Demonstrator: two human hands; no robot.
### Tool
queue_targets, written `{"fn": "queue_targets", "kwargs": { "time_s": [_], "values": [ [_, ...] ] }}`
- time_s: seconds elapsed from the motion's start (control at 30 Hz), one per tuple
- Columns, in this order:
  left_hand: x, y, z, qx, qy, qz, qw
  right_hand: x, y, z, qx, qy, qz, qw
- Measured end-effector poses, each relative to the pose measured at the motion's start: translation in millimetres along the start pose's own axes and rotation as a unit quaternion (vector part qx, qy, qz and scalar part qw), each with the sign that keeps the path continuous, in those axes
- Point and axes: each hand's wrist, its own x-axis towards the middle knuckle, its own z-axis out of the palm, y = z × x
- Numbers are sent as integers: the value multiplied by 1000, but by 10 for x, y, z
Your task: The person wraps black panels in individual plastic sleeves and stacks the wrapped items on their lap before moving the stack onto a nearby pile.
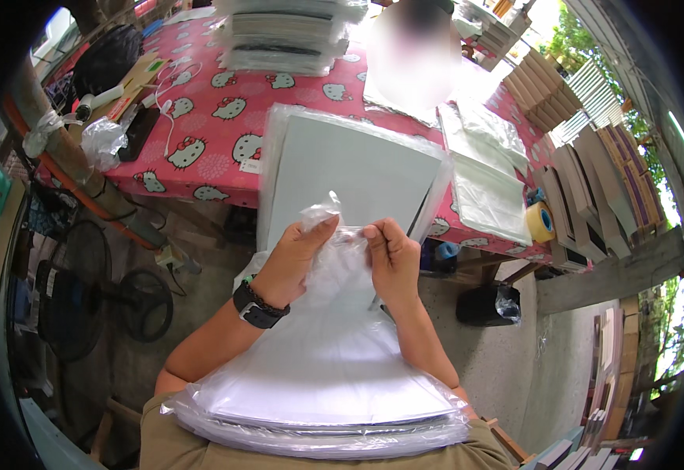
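Observation:
A stack of clear plastic bags (318, 384), with whitish layers showing at its near edge, lies across my lap. My left hand (293, 254) is closed on a crumpled upper part of the clear plastic film (331, 262). A bunched end sticks up above the thumb. Just to the right, my right hand (395, 262) pinches the edge of the same film between thumb and fingers. Beyond both hands, a flat grey sheet (350, 157) in clear plastic rests at the table's near edge. Whether the film is one layer or several, I cannot tell.
A pink patterned table (217, 145) carries a tall wrapped stack (283, 35) and white plastic packs (487, 184). A tape roll (540, 222) sits at its right edge, by upright boards (593, 192). A black fan (83, 290) stands at left. A person is across the table.

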Motion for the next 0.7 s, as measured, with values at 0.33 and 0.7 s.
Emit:
{"fn": "queue_targets", "kwargs": {
  "time_s": [0.33,0.7],
  "values": [
    [-41,156,-108,37,-64,32,997,31,151,-140,408,-139,31,902],
    [-742,933,-2397,268,539,413,684,16,668,-1820,597,169,-13,784]
  ]
}}
